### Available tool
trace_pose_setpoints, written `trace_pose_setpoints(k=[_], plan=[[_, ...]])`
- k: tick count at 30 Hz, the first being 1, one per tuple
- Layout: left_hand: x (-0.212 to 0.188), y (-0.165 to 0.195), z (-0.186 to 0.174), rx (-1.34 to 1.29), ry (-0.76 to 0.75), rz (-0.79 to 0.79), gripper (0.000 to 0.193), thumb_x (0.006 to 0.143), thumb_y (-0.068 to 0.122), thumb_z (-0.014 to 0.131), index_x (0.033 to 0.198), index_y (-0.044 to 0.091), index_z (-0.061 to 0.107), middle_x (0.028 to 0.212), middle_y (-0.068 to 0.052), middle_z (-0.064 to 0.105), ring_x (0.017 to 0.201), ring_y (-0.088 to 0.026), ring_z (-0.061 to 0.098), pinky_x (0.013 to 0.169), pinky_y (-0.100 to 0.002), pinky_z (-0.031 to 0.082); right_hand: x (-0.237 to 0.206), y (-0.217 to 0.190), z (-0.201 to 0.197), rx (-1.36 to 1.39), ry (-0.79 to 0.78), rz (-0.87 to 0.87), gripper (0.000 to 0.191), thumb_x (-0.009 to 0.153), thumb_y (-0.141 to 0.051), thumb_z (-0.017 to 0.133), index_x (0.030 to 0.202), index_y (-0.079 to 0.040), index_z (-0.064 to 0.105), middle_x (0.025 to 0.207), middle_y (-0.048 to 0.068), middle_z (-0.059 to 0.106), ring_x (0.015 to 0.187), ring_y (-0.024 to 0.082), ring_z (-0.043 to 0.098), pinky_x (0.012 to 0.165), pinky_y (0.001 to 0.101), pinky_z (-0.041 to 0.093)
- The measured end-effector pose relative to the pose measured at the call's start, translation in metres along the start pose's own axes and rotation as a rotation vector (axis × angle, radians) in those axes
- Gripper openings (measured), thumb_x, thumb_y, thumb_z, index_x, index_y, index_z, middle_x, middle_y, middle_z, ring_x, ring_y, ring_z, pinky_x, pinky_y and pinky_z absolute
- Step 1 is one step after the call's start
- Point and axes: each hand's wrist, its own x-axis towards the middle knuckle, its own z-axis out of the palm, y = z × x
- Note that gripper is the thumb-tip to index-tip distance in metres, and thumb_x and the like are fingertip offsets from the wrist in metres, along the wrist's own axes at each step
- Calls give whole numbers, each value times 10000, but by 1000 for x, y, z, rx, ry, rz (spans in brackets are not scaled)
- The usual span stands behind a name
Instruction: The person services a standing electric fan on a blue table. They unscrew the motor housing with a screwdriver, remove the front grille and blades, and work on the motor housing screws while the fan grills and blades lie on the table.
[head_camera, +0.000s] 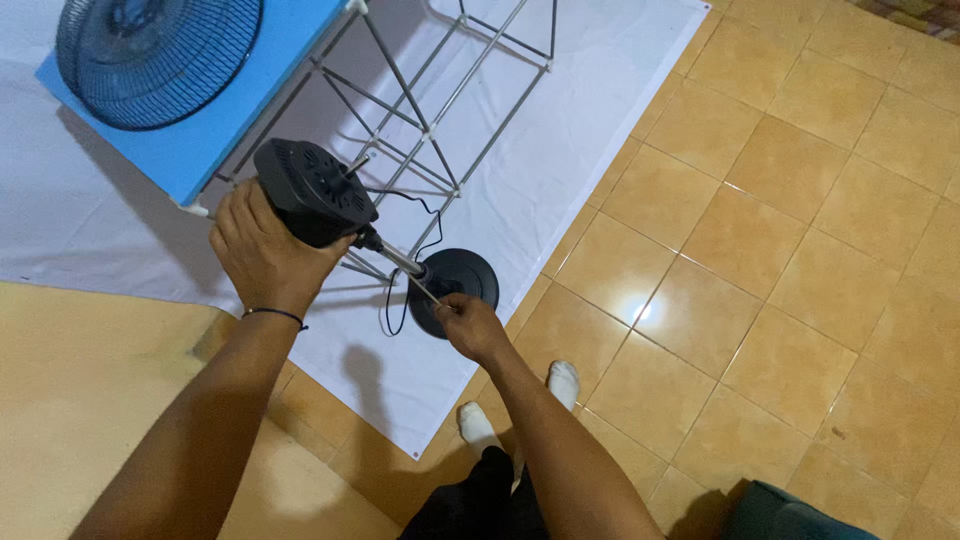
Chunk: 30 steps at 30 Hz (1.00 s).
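A black fan motor housing (315, 190) — boxy, with vent slots on its back and a short shaft sticking out at its upper right — is being held upright on a thin metal pole (398, 259), which is running down toward 4 o'clock to a round black base (455, 285) standing on a white sheet (560, 130). A black cord (400, 300) is hanging beside the pole. The housing is being gripped by the left hand (262, 250), its fingers curled around the lower left side; a dark band is being worn at that wrist. A thin stick-like tool (428, 293) is being pinched by the right hand (470, 325) between thumb and fingertips, just at the pole's foot, over the base. At 11 o'clock from the housing, a dark wire fan guard (150, 55) is lying on a blue board (240, 100) — resting on a metal frame (440, 90).
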Motion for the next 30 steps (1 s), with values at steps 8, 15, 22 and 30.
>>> trace_pose_setpoints(k=[8, 15, 22, 30], plan=[[-5, 0, 3, 11, 45, -2, 1151, 632, 585, 978, 1459, -4, 436, 1443, -166, 501, 1393, -352, 405, 1175, -522, 312, -14, -9, 5, 128, 62, -54, 369, 963, -341, 580, 1144, -63, 743, 900, 185, 745, 865, 292, 701, 787, 394, 530], [-3, -4, 6, 7, 46, 19, 1167, 631, 653, 975, 1435, 2, 435, 1416, -175, 499, 1377, -354, 404, 1141, -533, 318, -16, -7, 12, 130, 109, -120, 360, 949, -328, 593, 1122, -56, 754, 948, 156, 761, 896, 271, 715, 822, 380, 531], [2, -11, 10, 23, 25, -3, 1190, 607, 667, 972, 1439, 7, 435, 1391, -175, 500, 1367, -358, 398, 1120, -536, 323, -14, -12, 13, 59, 106, -90, 370, 969, -344, 581, 1168, -78, 746, 916, 152, 752, 842, 262, 719, 788, 392, 541], [8, -16, 4, -4, 43, 20, 1118, 605, 618, 972, 1396, 1, 479, 1355, -161, 525, 1326, -367, 442, 1115, -516, 353, -1, -13, 7, 923, -376, 227, 294, 1020, -263, 527, 1193, -92, 692, 599, -42, 424, 429, 56, 299, 347, 217, 247]])
